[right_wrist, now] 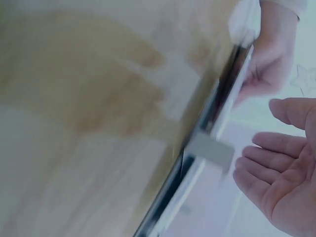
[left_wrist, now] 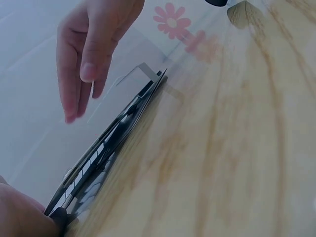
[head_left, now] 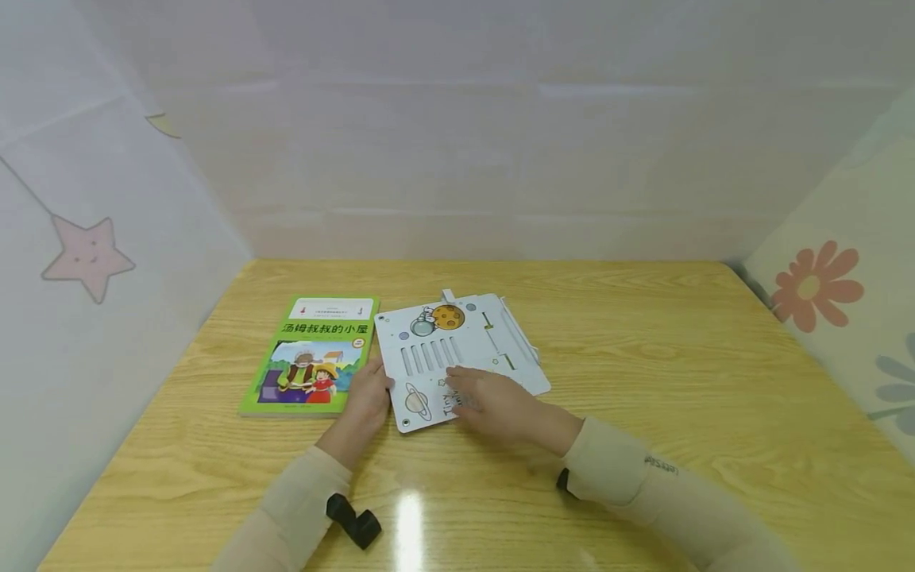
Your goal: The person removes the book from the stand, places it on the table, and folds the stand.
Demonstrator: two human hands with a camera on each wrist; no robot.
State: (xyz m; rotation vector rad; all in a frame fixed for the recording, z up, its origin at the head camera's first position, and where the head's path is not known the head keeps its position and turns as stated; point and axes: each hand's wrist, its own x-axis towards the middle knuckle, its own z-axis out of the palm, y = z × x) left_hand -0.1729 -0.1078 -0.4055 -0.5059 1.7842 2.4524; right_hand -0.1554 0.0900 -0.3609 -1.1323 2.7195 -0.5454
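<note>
A white folding book stand (head_left: 389,342) printed with an astronaut, planets and slots lies slightly turned over the table. My left hand (head_left: 368,396) grips its left edge; the left wrist view shows those fingers (left_wrist: 22,212) at the end of the thin panels. Over the lower middle of the stand is my right hand (head_left: 496,401). Its fingers are extended and hold nothing, and the right wrist view shows the palm (right_wrist: 291,192) apart from the panel. From the side, the stand (left_wrist: 121,118) shows two panels nearly folded together, with a small gap between them.
A green-bordered picture book (head_left: 307,357) lies flat just left of the stand, beside my left hand. Both rest on a wooden table (head_left: 643,334). A pale wall (head_left: 486,159) rises behind the table's far edge, with decorated sheets at both sides.
</note>
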